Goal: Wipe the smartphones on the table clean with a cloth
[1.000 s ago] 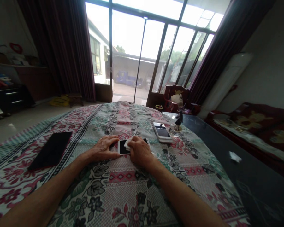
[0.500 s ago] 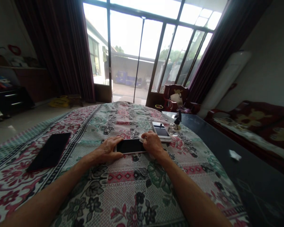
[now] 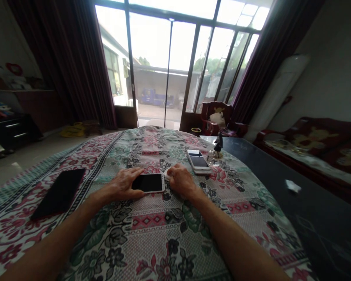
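Observation:
A smartphone point(image 3: 149, 183) with a white frame and a dark screen lies face up on the patterned tablecloth point(image 3: 160, 242). My left hand point(image 3: 121, 185) grips its left end, thumb along the near edge and fingers along the far edge. Just off the phone's right end is my right hand point(image 3: 181, 182), its fingers closed on a small white wipe point(image 3: 166, 175), most of it hidden under them. Beyond that hand, a white phone point(image 3: 199, 160) rests face up on what looks like another pale device. A black tablet point(image 3: 60, 192) lies to the left.
A small dark figurine point(image 3: 218, 144) on a clear base stands behind the white phone. Right of the cloth, a crumpled white tissue point(image 3: 293, 186) lies on a dark tabletop point(image 3: 269, 171). A wooden sofa point(image 3: 312, 136) and a chair point(image 3: 216, 117) stand farther back, near glass doors.
My right hand has moved left and nearer, off the phone's screen to beside its right end. The phone and my left hand appear slightly farther left as the view shifts.

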`<state>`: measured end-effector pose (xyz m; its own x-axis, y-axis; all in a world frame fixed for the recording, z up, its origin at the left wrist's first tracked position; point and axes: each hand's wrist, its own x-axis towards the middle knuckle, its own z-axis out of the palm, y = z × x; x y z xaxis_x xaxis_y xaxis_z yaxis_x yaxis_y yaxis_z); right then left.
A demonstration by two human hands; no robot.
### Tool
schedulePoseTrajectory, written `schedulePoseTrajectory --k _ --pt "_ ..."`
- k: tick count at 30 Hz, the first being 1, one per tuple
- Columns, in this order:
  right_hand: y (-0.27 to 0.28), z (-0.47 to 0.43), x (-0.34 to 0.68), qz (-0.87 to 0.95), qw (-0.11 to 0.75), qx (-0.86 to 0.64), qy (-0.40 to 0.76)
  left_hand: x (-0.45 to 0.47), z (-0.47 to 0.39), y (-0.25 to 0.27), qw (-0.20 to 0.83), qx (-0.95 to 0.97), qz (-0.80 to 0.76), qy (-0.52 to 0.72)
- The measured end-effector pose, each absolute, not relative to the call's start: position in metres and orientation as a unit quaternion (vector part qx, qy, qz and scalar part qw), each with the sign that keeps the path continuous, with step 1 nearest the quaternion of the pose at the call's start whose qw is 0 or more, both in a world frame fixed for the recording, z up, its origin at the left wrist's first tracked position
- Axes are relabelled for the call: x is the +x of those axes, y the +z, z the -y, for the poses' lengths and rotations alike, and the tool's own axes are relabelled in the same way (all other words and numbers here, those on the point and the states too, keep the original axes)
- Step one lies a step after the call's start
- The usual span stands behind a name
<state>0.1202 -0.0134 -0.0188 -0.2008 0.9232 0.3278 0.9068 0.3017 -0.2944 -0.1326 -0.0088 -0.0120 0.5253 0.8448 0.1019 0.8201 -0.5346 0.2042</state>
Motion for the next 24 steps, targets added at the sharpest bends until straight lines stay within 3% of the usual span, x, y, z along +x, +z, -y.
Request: schedulePoseTrajectory --k 9,24 --pt "-0.025 0.002 0.130 0.790 0.252 -0.553 0.089 -0.114 0.004 -0.025 0.108 0.891 -0.411 0.157" --pt "-0.023 -0.005 0.133 0.764 0.307 -0.553 0.129 -0.130 0.004 0.001 0.281 0.820 -0.467 0.174"
